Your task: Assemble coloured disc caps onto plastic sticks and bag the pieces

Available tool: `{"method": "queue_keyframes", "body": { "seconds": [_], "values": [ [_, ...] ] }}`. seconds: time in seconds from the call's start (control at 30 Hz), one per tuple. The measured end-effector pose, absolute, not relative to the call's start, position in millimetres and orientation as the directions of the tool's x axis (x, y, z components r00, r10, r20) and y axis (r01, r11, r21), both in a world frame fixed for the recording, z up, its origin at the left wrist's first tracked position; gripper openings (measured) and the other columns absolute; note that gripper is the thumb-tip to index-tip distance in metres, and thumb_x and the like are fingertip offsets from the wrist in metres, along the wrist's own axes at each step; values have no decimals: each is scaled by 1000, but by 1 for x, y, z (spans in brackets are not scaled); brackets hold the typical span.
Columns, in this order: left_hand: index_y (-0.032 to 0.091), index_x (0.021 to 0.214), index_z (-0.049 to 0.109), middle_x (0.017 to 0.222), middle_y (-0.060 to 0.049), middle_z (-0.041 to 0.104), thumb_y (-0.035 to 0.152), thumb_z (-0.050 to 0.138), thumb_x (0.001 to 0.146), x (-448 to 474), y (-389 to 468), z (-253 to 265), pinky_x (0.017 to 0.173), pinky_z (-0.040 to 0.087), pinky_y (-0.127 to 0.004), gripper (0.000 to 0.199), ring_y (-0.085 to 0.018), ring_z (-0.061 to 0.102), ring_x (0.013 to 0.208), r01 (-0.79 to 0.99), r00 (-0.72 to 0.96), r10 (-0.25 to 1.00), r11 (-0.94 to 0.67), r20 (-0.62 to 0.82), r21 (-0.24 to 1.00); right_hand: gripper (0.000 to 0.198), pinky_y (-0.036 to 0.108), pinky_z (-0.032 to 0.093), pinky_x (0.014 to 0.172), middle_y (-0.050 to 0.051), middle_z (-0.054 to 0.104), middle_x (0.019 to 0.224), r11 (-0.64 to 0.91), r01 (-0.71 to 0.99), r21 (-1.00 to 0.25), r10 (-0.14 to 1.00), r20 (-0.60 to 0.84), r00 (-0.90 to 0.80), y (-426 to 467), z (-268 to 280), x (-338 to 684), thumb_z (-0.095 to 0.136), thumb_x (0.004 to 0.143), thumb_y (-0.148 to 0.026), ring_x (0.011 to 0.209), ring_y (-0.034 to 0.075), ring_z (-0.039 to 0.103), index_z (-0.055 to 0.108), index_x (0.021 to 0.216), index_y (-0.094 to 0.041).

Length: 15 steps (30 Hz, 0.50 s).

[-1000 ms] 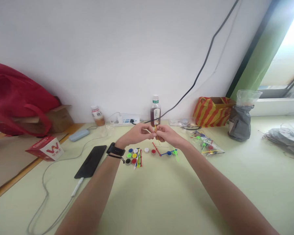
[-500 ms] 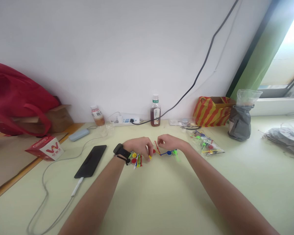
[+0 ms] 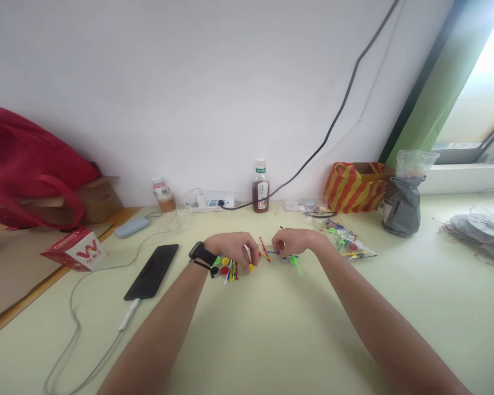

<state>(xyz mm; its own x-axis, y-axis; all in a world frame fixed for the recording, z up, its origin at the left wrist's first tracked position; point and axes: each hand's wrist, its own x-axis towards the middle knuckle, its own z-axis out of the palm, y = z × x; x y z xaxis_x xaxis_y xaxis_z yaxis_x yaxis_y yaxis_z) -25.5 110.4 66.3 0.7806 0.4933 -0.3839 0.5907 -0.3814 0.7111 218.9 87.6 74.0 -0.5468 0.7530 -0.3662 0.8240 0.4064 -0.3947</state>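
My left hand (image 3: 234, 247), with a black watch on its wrist, is closed in a pinch at a small yellow plastic disc (image 3: 252, 267). Beside and under it lie small round pieces, among them a red disc (image 3: 224, 270), and several thin coloured sticks (image 3: 233, 271). My right hand (image 3: 292, 241) is curled closed over a blue stick (image 3: 273, 252); what its fingertips grip is hidden. A dark tip pokes up above its knuckles. Between the hands lies a red stick (image 3: 264, 248). A bright green piece (image 3: 295, 261) sits just below the right hand.
A clear bag of coloured pieces (image 3: 348, 241) lies to the right. Behind stand a dark drink bottle (image 3: 260, 189), a power strip (image 3: 212, 201) and a striped bag (image 3: 354, 186). On the left are a black phone (image 3: 151, 272) with its cable and a red box (image 3: 74, 249).
My right hand has moved slightly down and to the right, now covering the blue disc. My left hand stays nearly in place with the yellow disc at its fingertips.
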Motion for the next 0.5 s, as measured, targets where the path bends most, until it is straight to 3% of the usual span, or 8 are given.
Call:
{"method": "queue_keyframes", "body": {
  "seconds": [0.13,0.23,0.33,0.5],
  "values": [
    [22,92,84,91,-4,80,24,84,64,-28,116,66,70,53,-25,28,-21,72,83,549,813,476,-439,-334,711,14,23,41,59,3,72,96,400,819,-411,765,-342,-545,84,78,218,69,82,-21,77,16,63,69,95,-21],
    [21,94,83,92,-4,79,26,82,68,-33,121,70,70,50,-24,27,-19,68,84,545,809,544,-551,-222,633,10,23,40,55,2,71,89,381,823,-422,781,-330,-531,83,78,216,64,85,-20,68,15,61,66,94,-21],
    [20,95,80,93,-5,77,40,81,72,-40,123,74,69,49,-25,31,-19,67,83,618,735,665,-576,-133,535,9,23,39,54,2,71,89,369,819,-439,811,-278,-514,84,77,216,60,88,-18,68,14,61,63,95,-21],
    [20,97,75,102,-7,74,66,82,61,-42,118,78,60,45,-26,59,-21,67,80,806,554,801,-448,-226,386,6,22,40,59,5,69,100,353,813,-463,881,-128,-456,90,75,215,54,94,-19,78,15,60,59,97,-20]
  ]
}}
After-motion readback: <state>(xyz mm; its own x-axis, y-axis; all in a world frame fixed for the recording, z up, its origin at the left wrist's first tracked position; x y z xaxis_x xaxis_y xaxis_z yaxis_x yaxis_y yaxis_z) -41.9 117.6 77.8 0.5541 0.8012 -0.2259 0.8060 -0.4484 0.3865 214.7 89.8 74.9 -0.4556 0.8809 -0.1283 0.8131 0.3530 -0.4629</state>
